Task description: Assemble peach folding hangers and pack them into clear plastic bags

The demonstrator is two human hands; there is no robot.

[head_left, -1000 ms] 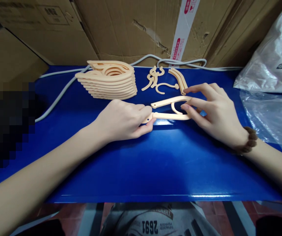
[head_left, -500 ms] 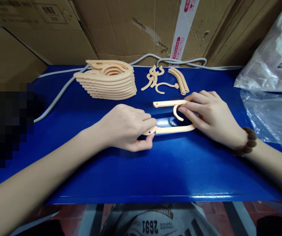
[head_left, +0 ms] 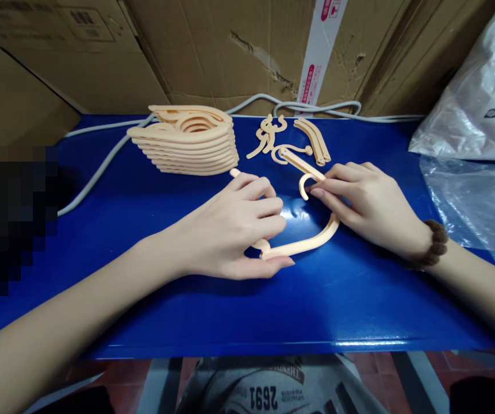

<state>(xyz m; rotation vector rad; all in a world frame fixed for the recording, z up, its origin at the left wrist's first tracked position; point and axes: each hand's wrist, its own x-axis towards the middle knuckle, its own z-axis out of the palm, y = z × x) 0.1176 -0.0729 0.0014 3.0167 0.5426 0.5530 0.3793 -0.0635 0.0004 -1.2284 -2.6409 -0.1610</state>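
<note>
Thumb and fingers of the left hand (head_left: 230, 230) pinch the near end of the peach hanger (head_left: 303, 244), centre-right on the blue table (head_left: 230, 310); the right hand (head_left: 368, 201) pinches its hook (head_left: 302, 183), seemingly at the joint. Best hold that joint firm and swing gently.

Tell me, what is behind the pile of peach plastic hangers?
Behind the pile of peach plastic hangers runs a grey cable, then brown cardboard boxes. The pile covers the cable's middle stretch.
</note>
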